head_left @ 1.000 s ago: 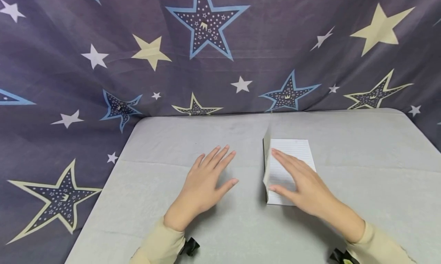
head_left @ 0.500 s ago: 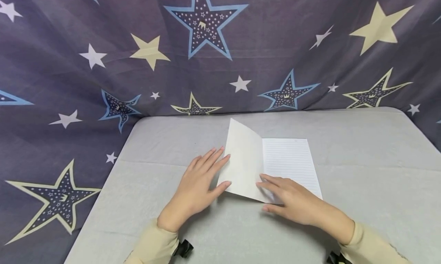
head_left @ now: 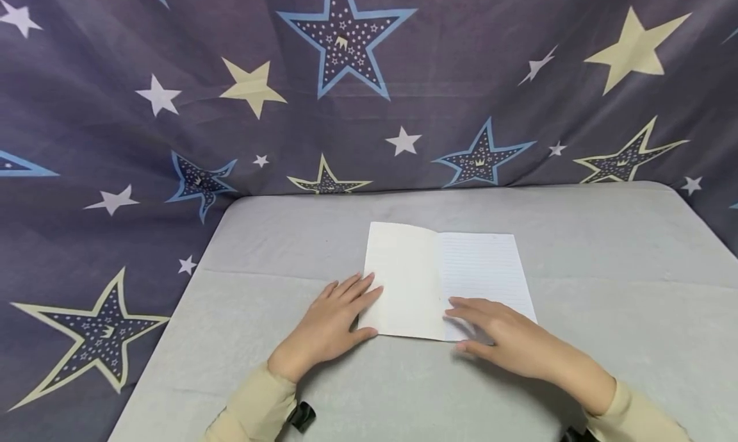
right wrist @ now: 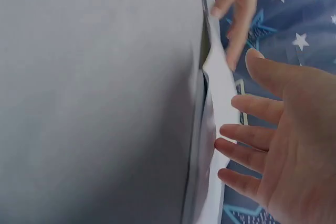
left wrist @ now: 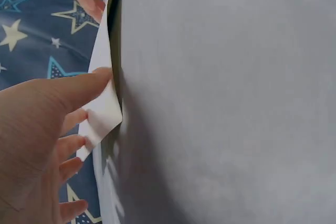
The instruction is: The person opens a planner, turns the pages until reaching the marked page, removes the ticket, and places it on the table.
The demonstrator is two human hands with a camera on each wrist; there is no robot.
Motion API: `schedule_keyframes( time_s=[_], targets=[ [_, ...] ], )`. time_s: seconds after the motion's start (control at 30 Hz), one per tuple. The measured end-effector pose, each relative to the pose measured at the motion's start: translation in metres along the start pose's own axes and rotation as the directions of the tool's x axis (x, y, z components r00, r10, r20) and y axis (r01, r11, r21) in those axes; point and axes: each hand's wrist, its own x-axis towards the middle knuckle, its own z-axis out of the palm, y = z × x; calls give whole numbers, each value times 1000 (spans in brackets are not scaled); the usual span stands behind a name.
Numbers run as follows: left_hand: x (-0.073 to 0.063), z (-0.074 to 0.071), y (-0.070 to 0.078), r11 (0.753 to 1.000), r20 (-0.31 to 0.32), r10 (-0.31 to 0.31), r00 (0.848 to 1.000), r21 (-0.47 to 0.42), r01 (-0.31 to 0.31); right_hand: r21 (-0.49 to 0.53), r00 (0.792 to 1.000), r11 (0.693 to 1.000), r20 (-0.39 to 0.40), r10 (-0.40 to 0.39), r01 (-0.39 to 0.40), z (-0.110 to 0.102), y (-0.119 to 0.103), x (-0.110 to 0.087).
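Note:
A thin notebook (head_left: 481, 262) lies spread on the table, its lined page on the right and its blank inside cover (head_left: 403, 278) on the left. My left hand (head_left: 328, 327) rests straight fingers and thumb on the cover's outer edge. In the left wrist view, that cover (left wrist: 105, 111) is bowed, with a gap between it and the table. Over the lower part of the lined page, near the fold, is my right hand (head_left: 507, 339), fingers loosely extended. The right wrist view shows its fingers (right wrist: 247, 158) spread apart beside the white paper (right wrist: 221, 85), gripping nothing.
A grey cloth-covered table (head_left: 605, 282) spreads around the notebook. Behind it and on the left hangs a dark curtain (head_left: 190, 38) with stars. Dark wrist mounts (head_left: 302, 416) sit by the sleeves.
The notebook's cover has swung over from upright to the left and come down low under my left hand. My right hand has let the cover go and moved down toward the fold.

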Motion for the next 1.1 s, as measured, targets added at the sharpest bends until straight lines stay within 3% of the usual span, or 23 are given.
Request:
schedule_keyframes(
  time_s=[0.17, 0.4, 0.6, 0.83, 1.1],
  targets=[
    [4, 1, -5, 999, 82, 20, 996, -36, -17, 9, 998, 1000, -69, 11, -10, -9, 16, -8],
    [6, 0, -7, 996, 104, 39, 994, -82, -30, -22, 989, 999, -148, 29, -32, -23, 55, -33],
    [6, 0, -8, 993, 104, 41, 994, -112, -29, -25, 991, 997, -111, 75, -78, -33, 82, -52],
    [8, -1, -13, 989, 81, 71, 994, -133, -60, 31, 992, 998, -112, 51, -47, -28, 93, -56],
    [10, -1, -14, 990, 87, 75, 993, -128, -64, -68, 992, 996, -116, 53, -61, -23, 93, -52]
  ],
)
